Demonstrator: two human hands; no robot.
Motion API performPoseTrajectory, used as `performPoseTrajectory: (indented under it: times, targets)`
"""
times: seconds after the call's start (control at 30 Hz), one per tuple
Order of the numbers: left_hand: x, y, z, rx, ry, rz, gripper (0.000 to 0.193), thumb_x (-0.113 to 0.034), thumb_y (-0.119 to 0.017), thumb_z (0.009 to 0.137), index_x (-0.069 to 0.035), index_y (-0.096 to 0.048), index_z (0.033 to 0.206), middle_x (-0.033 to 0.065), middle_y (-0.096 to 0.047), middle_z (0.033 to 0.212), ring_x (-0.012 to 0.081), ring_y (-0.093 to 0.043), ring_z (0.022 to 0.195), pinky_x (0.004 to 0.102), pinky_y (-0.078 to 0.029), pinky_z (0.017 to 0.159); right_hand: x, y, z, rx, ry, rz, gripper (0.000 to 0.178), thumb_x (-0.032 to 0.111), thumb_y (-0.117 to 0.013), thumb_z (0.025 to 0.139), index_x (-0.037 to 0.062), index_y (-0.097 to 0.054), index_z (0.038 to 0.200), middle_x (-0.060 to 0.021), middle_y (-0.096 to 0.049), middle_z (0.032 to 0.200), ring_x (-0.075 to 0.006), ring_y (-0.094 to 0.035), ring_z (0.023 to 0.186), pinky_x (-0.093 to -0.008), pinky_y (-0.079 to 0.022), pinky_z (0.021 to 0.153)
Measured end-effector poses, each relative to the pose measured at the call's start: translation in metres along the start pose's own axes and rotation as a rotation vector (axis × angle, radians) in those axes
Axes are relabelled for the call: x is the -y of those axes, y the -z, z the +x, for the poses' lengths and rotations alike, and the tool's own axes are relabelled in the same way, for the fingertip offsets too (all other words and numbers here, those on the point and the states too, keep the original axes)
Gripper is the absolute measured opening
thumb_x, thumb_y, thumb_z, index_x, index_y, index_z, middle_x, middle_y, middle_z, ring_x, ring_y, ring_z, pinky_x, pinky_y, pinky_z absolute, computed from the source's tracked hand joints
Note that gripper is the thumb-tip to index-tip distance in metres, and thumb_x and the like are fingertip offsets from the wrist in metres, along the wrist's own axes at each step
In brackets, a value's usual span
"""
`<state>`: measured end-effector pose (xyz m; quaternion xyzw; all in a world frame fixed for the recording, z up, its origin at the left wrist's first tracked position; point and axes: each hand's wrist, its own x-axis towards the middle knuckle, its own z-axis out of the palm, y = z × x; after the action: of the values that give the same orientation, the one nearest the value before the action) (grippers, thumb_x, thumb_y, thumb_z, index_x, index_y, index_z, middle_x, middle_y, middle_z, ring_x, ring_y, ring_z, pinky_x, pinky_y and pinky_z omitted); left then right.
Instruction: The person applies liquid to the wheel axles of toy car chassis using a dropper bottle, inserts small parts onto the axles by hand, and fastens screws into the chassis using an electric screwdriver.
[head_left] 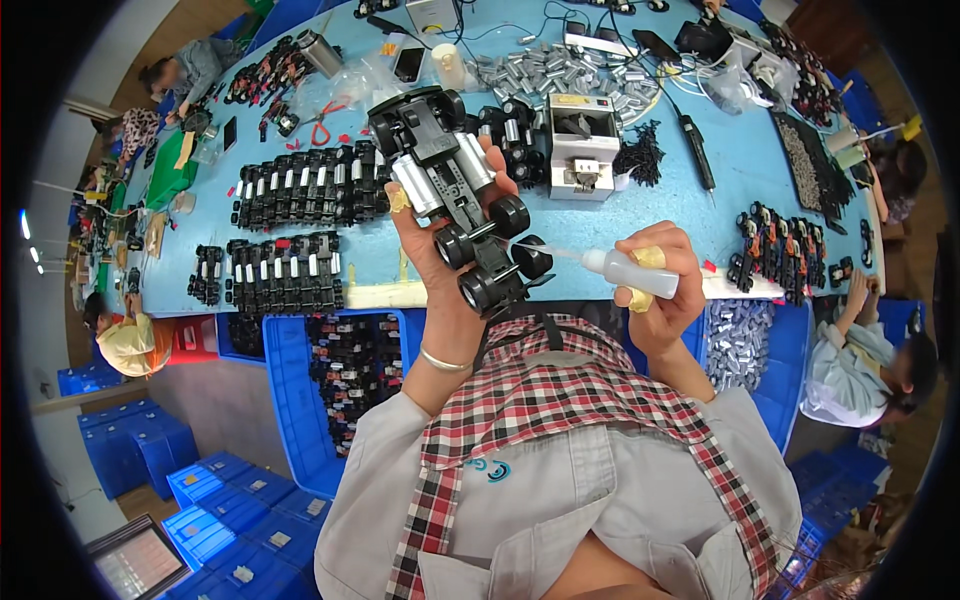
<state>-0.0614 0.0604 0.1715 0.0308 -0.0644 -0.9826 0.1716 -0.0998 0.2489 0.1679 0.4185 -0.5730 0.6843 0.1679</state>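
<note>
My left hand (437, 235) is wrapped round a black toy truck chassis (452, 165), raised over the table's near edge. The chassis has black wheels and silver cylinders along both sides. In my right hand (662, 290) is a small translucent squeeze bottle (640, 274), tilted so its thin nozzle points left. The nozzle tip comes close to the wheels at the chassis's lower end; I cannot tell whether it touches. Yellowish tape wraps some fingertips on both hands.
Rows of finished-looking chassis (300, 185) line the blue table (380, 262) at left; more chassis (780, 250) stand at right. Behind are a small white machine (582, 150), loose silver cylinders (560, 75), red-handled pliers (322, 122) and an electric screwdriver (694, 150). Blue bins (290, 400) flank me; other people sit around.
</note>
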Motion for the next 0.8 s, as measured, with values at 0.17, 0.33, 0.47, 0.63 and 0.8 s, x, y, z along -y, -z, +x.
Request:
performPoseTrajectory:
  times: [0.17,0.33,0.47,0.63,0.8]
  targets:
    - [-0.005,0.010,0.001,0.182,0.071,-0.056,0.089,-0.046,-0.069,0.074,0.005,-0.027,0.134,0.0227,-0.044,0.123,0.0307,-0.050,0.111,0.0398,-0.045,0.096,0.002,0.001,-0.001,-0.010,0.003,0.003,0.036,0.014,-0.076,0.070,0.0033,-0.055,0.097,-0.0120,-0.063,0.092,-0.0184,-0.055,0.076,-0.0277,-0.042,0.066]
    - [-0.004,0.009,0.001,0.173,0.062,-0.046,0.089,-0.046,-0.070,0.074,0.004,-0.028,0.134,0.0219,-0.043,0.125,0.0307,-0.049,0.112,0.0398,-0.044,0.096,0.004,0.002,-0.002,-0.020,-0.004,0.003,0.037,0.016,-0.077,0.070,0.0032,-0.055,0.097,-0.0125,-0.063,0.092,-0.0185,-0.056,0.076,-0.0284,-0.042,0.066]
    - [0.005,-0.003,-0.001,0.036,-0.002,-0.058,0.090,-0.064,-0.056,0.076,0.007,-0.037,0.128,0.0235,-0.056,0.110,0.0334,-0.063,0.088,0.0412,-0.055,0.079,0.004,0.003,-0.001,-0.012,0.010,-0.017,0.036,0.016,-0.076,0.071,0.0028,-0.055,0.097,-0.0126,-0.063,0.092,-0.0188,-0.056,0.077,-0.0285,-0.042,0.065]
    - [0.006,-0.001,0.004,0.064,0.018,-0.065,0.091,-0.063,-0.058,0.074,0.008,-0.037,0.127,0.0235,-0.056,0.109,0.0335,-0.062,0.089,0.0407,-0.054,0.080,0.001,0.004,0.000,-0.013,0.013,-0.029,0.035,0.014,-0.076,0.070,0.0022,-0.055,0.096,-0.0127,-0.063,0.092,-0.0192,-0.055,0.075,-0.0282,-0.043,0.064]
    - [0.008,0.002,0.010,0.081,0.003,-0.057,0.091,-0.061,-0.061,0.074,0.010,-0.037,0.126,0.0238,-0.055,0.110,0.0316,-0.062,0.092,0.0385,-0.053,0.084,-0.005,0.007,-0.001,-0.015,-0.018,-0.033,0.032,0.008,-0.074,0.071,0.0012,-0.054,0.095,-0.0141,-0.061,0.090,-0.0205,-0.055,0.076,-0.0283,-0.043,0.065]
